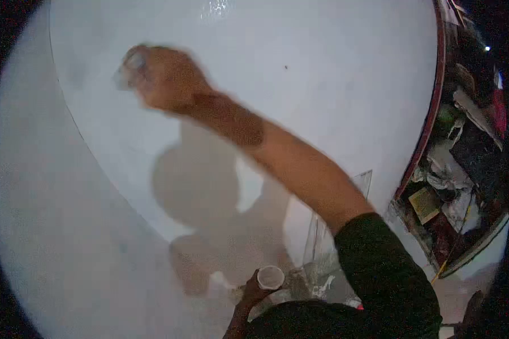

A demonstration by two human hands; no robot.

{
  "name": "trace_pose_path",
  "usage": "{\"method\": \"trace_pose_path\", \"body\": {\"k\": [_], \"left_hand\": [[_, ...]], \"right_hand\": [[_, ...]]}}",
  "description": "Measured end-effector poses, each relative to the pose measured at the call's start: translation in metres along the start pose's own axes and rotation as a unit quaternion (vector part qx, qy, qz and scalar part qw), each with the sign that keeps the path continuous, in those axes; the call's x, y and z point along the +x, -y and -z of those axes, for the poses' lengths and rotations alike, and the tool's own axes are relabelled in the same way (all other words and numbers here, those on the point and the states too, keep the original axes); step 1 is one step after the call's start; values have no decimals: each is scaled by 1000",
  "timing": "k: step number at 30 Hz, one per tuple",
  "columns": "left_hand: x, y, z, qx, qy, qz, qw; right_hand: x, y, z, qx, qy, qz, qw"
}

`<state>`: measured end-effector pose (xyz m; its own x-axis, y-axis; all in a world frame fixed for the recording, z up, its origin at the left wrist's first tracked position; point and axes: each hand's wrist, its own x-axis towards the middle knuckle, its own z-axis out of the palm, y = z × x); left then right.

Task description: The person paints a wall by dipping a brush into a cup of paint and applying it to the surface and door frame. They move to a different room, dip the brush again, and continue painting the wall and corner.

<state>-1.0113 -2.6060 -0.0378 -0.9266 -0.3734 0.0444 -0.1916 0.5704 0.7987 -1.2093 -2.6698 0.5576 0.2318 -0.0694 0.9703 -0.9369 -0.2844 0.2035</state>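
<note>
One cup (271, 278) is grasped by the left hand's (254, 290) fingers. Beyond the cup, to its left, one pale object (132, 65), blurred, is clenched in the right hand's (167, 78) fingers.

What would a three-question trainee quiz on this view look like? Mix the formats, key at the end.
1. True or false: the left hand holds a cup.
2. Pick one. The right hand is:
A) on the cup
B) out over the white surface, away from the left hand
C) out of view
3. Fill in the blank: the large grey shape below the right hand in the picture is a ____ on the white surface.

Key: 1 true; 2 B; 3 shadow.
</note>
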Motion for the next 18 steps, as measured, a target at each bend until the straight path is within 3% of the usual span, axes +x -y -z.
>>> {"method": "trace_pose_path", "body": {"k": [2, 3, 4, 6, 7, 8, 10, 12, 15, 17, 18], "left_hand": [[0, -14, 6, 45, 1, 41, 998], [0, -35, 16, -11, 14, 60, 998], [0, -45, 23, -65, 27, 78, 994], [10, -1, 3, 2, 21, 44, 999], [12, 16, -4, 75, 18, 18, 997], [13, 13, -3, 74, 19, 18, 997], [10, -5, -1, -22, 9, 31, 999], [17, -5, -2, -8, 26, 29, 999], [25, -9, -8, 0, 48, 23, 999], [28, -14, -11, -11, 48, 18, 999], [27, -16, -13, -17, 50, 16, 998]], "right_hand": [[-13, -27, 50, -79, -67, 36, 994], [-24, -63, 72, -43, -89, 36, 994], [-30, -84, 104, -91, -62, 23, 994], [-53, -125, 206, -253, -118, 75, 957], [-64, -129, 239, -248, -128, 14, 960], [-78, -156, 282, -369, -112, 13, 923], [-90, -163, 337, -426, -118, -9, 897], [-107, -173, 378, -490, -102, -39, 865], [-116, -162, 389, -622, -76, -18, 779], [-118, -150, 345, -457, -133, -53, 878], [-121, -138, 312, -446, -103, -41, 888]]}}
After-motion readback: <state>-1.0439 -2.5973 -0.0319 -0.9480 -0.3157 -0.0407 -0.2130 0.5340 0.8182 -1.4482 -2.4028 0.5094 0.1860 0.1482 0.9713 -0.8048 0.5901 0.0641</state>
